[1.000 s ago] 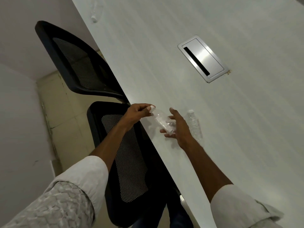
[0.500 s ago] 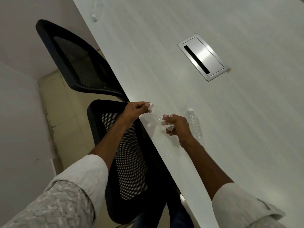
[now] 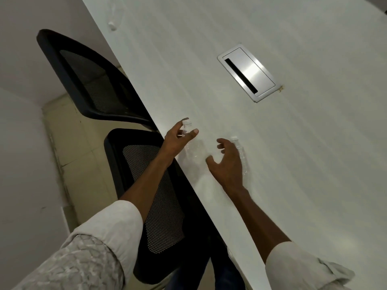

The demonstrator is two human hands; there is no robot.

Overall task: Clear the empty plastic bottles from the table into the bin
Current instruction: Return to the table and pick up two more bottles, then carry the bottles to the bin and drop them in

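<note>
Partly hidden, the near bottle [image 3: 191, 147] is pinched by left hand [image 3: 178, 137] fingers; right hand [image 3: 227, 164] fingers spread.

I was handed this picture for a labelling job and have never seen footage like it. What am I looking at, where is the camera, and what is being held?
There is no machine here. A person wears a wide-angle camera on the head, so the single view looks down along both arms. The left hand holds a clear plastic bottle near its white-capped neck, over the edge of the white table. The right hand is open, fingers spread, over a second clear bottle that lies on the table; it does not grip it. A third bottle seems to lie far up the table edge, too faint to be sure. The metal plate is a cable hatch set into the tabletop. Two black mesh chairs stand beside the table. No bin is in view.
</note>
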